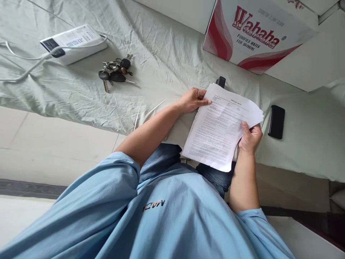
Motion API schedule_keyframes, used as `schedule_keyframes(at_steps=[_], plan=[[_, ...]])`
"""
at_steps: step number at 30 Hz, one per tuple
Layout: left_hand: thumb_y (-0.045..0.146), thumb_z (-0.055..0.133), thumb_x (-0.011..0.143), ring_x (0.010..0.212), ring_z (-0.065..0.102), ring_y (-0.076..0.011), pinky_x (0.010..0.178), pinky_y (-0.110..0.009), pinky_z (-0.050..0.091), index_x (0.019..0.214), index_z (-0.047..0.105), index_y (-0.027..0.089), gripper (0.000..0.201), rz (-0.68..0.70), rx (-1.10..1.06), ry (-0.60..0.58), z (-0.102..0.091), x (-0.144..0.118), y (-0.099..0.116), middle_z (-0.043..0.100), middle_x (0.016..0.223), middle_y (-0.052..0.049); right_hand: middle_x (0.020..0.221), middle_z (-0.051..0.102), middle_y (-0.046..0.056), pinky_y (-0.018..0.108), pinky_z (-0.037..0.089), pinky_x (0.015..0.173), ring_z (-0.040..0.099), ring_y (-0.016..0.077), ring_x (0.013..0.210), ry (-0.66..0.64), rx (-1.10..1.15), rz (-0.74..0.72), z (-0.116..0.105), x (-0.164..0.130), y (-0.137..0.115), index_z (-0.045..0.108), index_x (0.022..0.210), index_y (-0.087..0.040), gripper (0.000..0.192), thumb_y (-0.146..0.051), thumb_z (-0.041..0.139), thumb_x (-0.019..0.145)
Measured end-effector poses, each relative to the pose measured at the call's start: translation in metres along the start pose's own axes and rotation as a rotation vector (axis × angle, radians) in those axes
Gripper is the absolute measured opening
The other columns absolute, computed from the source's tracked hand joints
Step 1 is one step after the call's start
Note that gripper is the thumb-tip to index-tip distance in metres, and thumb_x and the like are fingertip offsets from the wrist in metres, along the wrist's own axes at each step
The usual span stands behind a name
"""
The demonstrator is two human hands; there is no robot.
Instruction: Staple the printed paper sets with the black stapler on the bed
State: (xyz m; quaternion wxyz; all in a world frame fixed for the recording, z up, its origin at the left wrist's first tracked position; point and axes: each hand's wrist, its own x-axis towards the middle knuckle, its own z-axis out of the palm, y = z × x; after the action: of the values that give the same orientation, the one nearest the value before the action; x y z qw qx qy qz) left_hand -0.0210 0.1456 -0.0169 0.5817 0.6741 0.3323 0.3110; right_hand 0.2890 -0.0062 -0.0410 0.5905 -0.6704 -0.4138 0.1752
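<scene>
A stack of printed papers (218, 129) is held between my two hands, tilted over my lap and the table's near edge. My left hand (192, 100) grips its upper left edge, thumb lying on the top sheet. On the right side, my right hand (250, 138) pinches the edge with its thumb on top; the other fingers are partly hidden behind the sheets. Small lines of text cover the top page, too fine to read. Just beyond the papers' top edge, a small black object (221, 82) shows in part. A black phone (276, 122) lies to the right of my right hand.
A bunch of keys (115, 72) lies on the cloth-covered table (161, 54), left of my hands. Farther left is a white box-shaped device (78, 43) with a cable (29, 68) across it. A Wahaha water carton (256, 36) stands at the back among white boxes.
</scene>
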Motion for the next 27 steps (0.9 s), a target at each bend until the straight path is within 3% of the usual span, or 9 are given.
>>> schedule_keyframes(at_steps=[3,7,14,22,27], plan=[[0.089,0.089,0.090,0.109,0.085,-0.0327,0.089,-0.041,0.068,0.107,0.080,0.017,0.074,-0.015,-0.047,0.010,0.001,-0.001,0.003,0.085,0.098,-0.013,0.109,0.087,0.008,0.053,0.069,0.107,0.084,0.0332,0.113,-0.008,-0.057,-0.013,-0.002,-0.002,0.001,0.084,0.112,-0.023,0.067,-0.079,0.095,0.077],[0.093,0.065,0.106,0.099,0.084,-0.0281,0.082,-0.037,0.066,0.102,0.078,0.019,0.075,-0.021,-0.068,0.051,0.005,-0.007,0.005,0.083,0.094,-0.011,0.106,0.086,0.009,0.053,0.068,0.105,0.084,0.0347,0.111,0.014,-0.016,-0.015,-0.002,-0.004,-0.001,0.086,0.106,-0.022,0.058,-0.074,0.094,0.081],[0.095,0.046,0.112,0.097,0.081,-0.0272,0.083,-0.039,0.067,0.105,0.075,0.021,0.079,-0.067,-0.053,0.116,0.008,-0.008,0.010,0.079,0.092,-0.011,0.095,0.076,0.004,0.047,0.067,0.097,0.080,0.0313,0.107,0.099,-0.056,-0.047,-0.006,-0.001,-0.004,0.076,0.097,-0.025,0.054,-0.078,0.087,0.087],[0.093,0.057,0.109,0.109,0.081,-0.0291,0.094,-0.039,0.066,0.105,0.076,0.021,0.075,0.021,-0.006,0.000,0.004,-0.011,0.006,0.079,0.100,-0.009,0.088,0.074,0.003,0.046,0.067,0.093,0.080,0.0298,0.101,0.097,-0.007,-0.018,-0.002,-0.002,-0.009,0.077,0.093,-0.025,0.053,-0.074,0.091,0.084],[0.094,0.067,0.104,0.112,0.082,-0.0322,0.096,-0.041,0.066,0.110,0.079,0.019,0.076,0.078,-0.138,0.016,0.007,-0.008,-0.004,0.079,0.096,-0.008,0.085,0.074,0.000,0.042,0.067,0.094,0.078,0.0245,0.094,0.084,0.069,-0.031,-0.002,-0.001,-0.006,0.077,0.089,-0.024,0.054,-0.074,0.096,0.081]])
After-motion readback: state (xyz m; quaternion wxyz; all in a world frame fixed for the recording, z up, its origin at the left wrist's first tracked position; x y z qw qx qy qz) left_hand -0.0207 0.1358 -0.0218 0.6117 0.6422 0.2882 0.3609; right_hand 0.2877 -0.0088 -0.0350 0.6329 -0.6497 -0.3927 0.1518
